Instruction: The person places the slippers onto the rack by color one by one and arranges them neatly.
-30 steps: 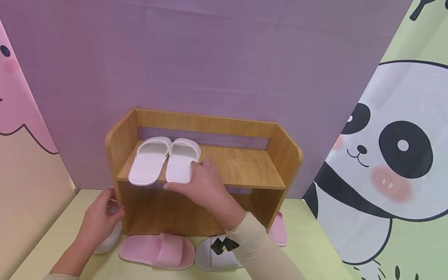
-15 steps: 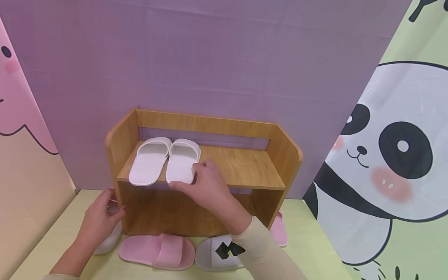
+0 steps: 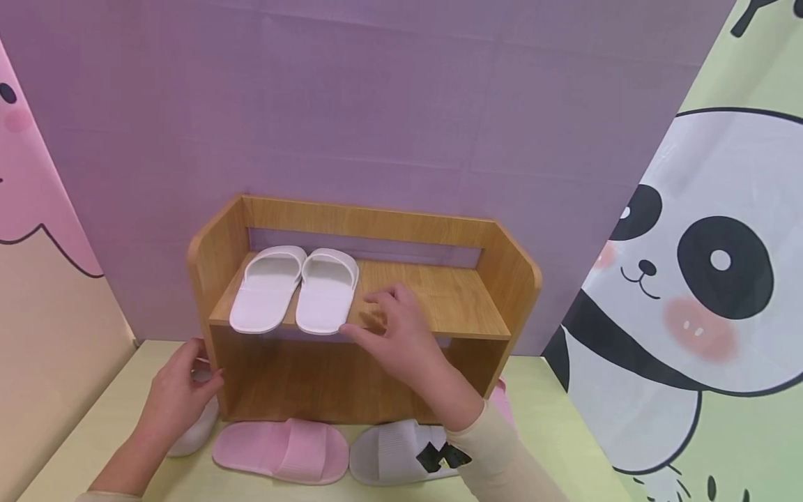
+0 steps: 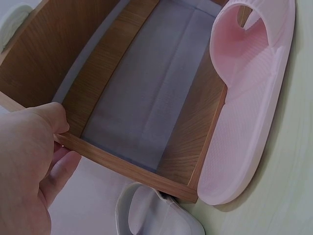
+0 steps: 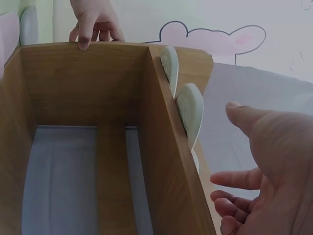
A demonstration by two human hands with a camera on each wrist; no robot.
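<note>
Two white slippers stand side by side on the upper shelf of a wooden shoe rack (image 3: 364, 215), the left slipper (image 3: 258, 307) and the right slipper (image 3: 323, 303). Their toes point to the back and their heels reach the shelf's front edge. My right hand (image 3: 408, 341) hovers just right of the right slipper, fingers apart, holding nothing; the right wrist view shows a gap between this hand (image 5: 279, 166) and the slippers. At the rack's left side panel, my left hand (image 4: 29, 161) pinches the front edge between thumb and fingers.
Before the rack lie a pink slipper (image 3: 282, 450) and a grey slipper (image 3: 395, 453), the latter partly behind my right sleeve. A white slipper (image 3: 197, 432) lies left of the rack, another pink one (image 3: 502, 401) right of it. A purple cloth (image 3: 376, 104) hangs behind.
My right hand has let go of the right white slipper and moved away to the right. That slipper stays on the shelf. The left hand has not moved.
</note>
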